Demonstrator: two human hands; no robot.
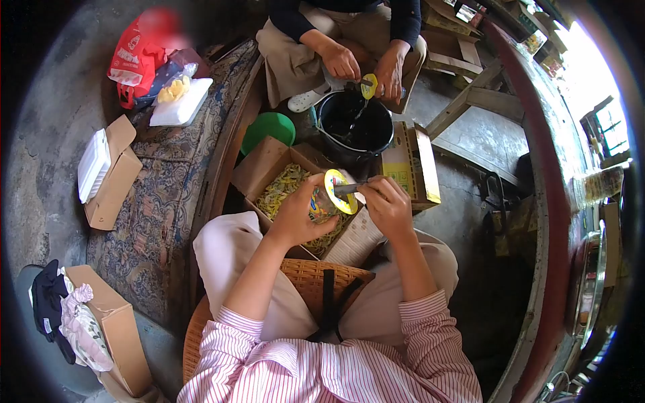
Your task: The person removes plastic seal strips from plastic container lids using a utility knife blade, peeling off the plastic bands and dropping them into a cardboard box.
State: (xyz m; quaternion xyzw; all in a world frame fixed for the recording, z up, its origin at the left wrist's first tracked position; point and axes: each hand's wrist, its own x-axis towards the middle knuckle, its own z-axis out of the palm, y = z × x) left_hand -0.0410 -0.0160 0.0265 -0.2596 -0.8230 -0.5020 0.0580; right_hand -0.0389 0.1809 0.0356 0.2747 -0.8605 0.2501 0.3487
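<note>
While the left hand (299, 211) wraps the cup (321, 207), fingers and thumb curled round its wall, the right hand (390, 207) pinches the near end of a narrow dark blade (347, 189). Cup is tilted, its yellow-rimmed lid (331, 180) turned toward 2 o'clock, held up over the carton of strips (275, 191). Blade comes in from 3 o'clock and overlaps the lid; can't tell whether the edge has bitten or just rests there.

For a good job: left grip firm enough to stop the cup spinning, not so hard that the wall buckles. Left fingers ought to sit well below the rim, off the blade's line. Shallow angle, short strokes, force along the rim rather than toward the left palm.

Further out from the cup: black bucket (324, 143) between 12 and 1, with another person's hands over it, holding a yellow-rimmed piece (369, 86). Green basin (269, 131) between 10 and 11, printed carton (403, 161) at 2. Carton below is a sensible backstop for drips or scraps.
</note>
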